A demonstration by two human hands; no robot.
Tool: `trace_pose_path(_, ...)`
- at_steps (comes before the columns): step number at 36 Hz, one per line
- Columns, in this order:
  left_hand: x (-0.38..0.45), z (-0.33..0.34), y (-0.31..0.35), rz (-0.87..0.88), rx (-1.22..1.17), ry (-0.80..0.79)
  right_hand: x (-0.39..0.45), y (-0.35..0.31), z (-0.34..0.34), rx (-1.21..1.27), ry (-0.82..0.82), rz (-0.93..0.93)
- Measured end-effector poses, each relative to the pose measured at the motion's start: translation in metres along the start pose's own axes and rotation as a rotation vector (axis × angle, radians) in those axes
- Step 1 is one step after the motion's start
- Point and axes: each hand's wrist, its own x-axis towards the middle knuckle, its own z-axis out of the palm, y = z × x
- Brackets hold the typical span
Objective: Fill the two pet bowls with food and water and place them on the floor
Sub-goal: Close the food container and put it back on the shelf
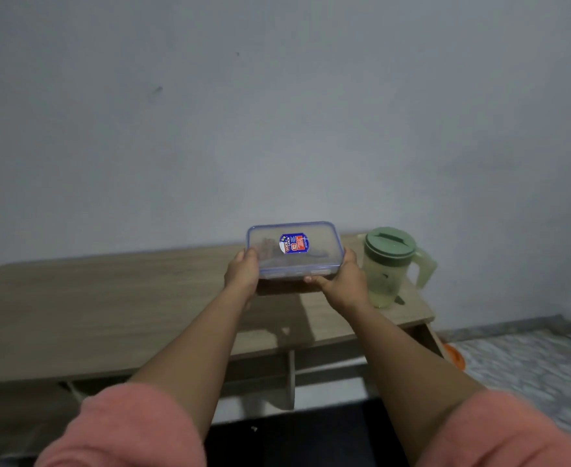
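Head view: I see wooden table against the wall, left half bare, right edge dropping to floor. Green-lidded pitcher stands near that right edge. Left hand and right hand grip clear lidded container by its ends, above the tabletop; dark contents blurred. Blue-red sticker, writing unreadable.

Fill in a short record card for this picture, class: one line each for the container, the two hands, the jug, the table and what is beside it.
container: clear lidded food box, lid on, blue sticker on top, held above the table
left hand: grips the box's left end
right hand: grips its right end
jug: green lidded pitcher, upright on the table, right of the box
table: wooden top, against the wall
floor: orange object, partly hidden by the table
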Motion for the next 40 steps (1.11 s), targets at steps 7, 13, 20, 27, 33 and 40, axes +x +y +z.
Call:
trace_pose_path(7, -0.05, -0.004, 0.001, 0.003, 0.01, 0.037, -0.033, 0.004, -0.021, -0.021, -0.014, -0.044)
trace_pose_path(13, -0.09, 0.012, -0.016, -0.029, -0.01, 0.087, -0.057, 0.029, -0.044, 0.015, -0.088, -0.057)
trace_pose_path(20, -0.137, 0.044, -0.055, -0.095, -0.014, 0.099, -0.082, 0.079, -0.073, 0.021, -0.16, -0.034)
trace_pose_path(27, -0.153, 0.063, -0.102, -0.13, -0.021, 0.092, -0.101, 0.129, -0.075, 0.019, -0.166, -0.016)
trace_pose_path(33, -0.151, 0.089, -0.178, -0.068, -0.025, 0.042, -0.12, 0.212, -0.052, 0.025, -0.087, -0.066)
trace_pose_path(40, -0.133, 0.111, -0.25, -0.003, -0.001, 0.037, -0.123, 0.289, -0.018, 0.071, -0.032, -0.098)
